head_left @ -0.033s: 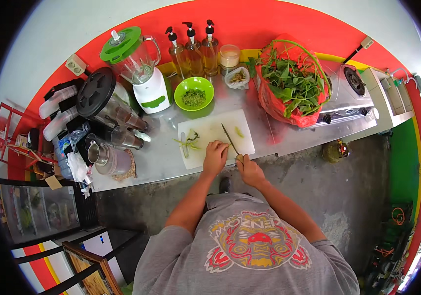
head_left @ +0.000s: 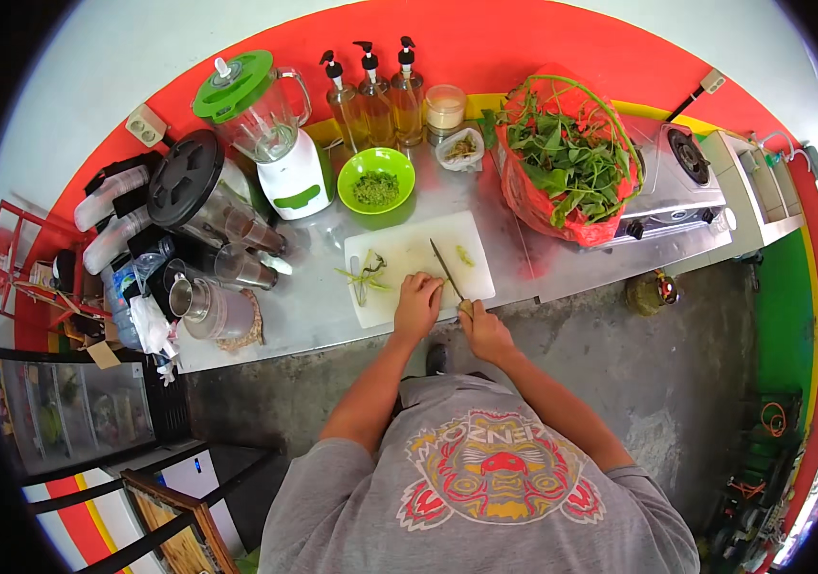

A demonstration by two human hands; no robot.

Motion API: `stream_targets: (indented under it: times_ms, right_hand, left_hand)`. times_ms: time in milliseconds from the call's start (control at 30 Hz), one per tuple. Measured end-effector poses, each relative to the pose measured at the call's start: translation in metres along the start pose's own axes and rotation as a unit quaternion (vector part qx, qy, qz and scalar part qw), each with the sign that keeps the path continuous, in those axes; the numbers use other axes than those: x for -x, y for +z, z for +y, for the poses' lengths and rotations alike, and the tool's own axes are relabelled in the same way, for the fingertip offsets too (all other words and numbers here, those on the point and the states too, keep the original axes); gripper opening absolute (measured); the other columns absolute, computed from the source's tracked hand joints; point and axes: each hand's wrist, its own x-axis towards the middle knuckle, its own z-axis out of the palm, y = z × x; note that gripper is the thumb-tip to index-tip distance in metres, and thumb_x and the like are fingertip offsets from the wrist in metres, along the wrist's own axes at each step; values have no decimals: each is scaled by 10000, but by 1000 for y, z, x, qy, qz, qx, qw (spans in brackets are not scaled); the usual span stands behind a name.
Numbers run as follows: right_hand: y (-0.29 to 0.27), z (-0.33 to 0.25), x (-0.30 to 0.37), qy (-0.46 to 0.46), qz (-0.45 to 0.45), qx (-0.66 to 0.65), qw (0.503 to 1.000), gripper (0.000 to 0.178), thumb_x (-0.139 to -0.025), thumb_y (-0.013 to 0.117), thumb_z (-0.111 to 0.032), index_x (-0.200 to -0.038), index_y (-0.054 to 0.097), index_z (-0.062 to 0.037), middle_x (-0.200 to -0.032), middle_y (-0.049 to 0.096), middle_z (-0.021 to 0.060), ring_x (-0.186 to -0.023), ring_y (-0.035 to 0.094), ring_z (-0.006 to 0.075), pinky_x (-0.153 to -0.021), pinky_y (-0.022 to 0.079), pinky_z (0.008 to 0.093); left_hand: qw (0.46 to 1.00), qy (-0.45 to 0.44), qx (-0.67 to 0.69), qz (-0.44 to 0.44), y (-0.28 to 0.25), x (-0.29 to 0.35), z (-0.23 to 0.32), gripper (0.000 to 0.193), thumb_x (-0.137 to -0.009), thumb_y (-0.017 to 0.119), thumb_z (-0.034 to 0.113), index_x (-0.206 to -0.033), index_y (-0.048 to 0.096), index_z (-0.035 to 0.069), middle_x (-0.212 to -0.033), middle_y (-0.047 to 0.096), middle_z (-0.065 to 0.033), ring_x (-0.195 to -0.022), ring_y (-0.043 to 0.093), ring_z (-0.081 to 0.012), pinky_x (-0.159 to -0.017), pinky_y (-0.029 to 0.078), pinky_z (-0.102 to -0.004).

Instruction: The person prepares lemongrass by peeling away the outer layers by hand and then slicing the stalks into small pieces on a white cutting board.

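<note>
now knife (head_left: 447,270) in right hand (head_left: 485,330)

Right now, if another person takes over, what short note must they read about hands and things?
Left hand rests on the white cutting board, beside the blade. Right hand holds the knife, blade lying across the board. Uncut green stems lie at the board's left; a small green piece at its right. Done: chopped greens in the green bowl. Left: stems on the board, leaves in the red bag.

Probably a drink stall; blender (head_left: 270,134), syrup bottles (head_left: 370,96), stacked cups (head_left: 108,215).
</note>
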Motion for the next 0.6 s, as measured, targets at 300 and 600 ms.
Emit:
stream_targets:
  times_ms: [300, 600]
  right_hand:
    - [-12, 1, 7, -19, -3, 51, 999, 480, -1039, 469, -467, -1151, 505, -2, -909, 697, 315, -881, 679, 521, -809, 534, 606]
    - [22, -8, 11, 25, 20, 119, 992, 461, -1042, 492, -467, -1168, 466, -24, -861, 721, 249, -823, 713, 465, -747, 564, 566]
  left_hand:
    - [981, 85, -166, -42, -18, 3, -7, 288, -894, 667, 131, -1171, 710, 196, -988, 529, -45, -994, 511, -260, -836, 402, -414]
    - [976, 82, -195, -49, -16, 5, -6, 286, -907, 641, 182, -1183, 706, 222, -996, 535, -32, -998, 506, -258, -868, 411, -418]
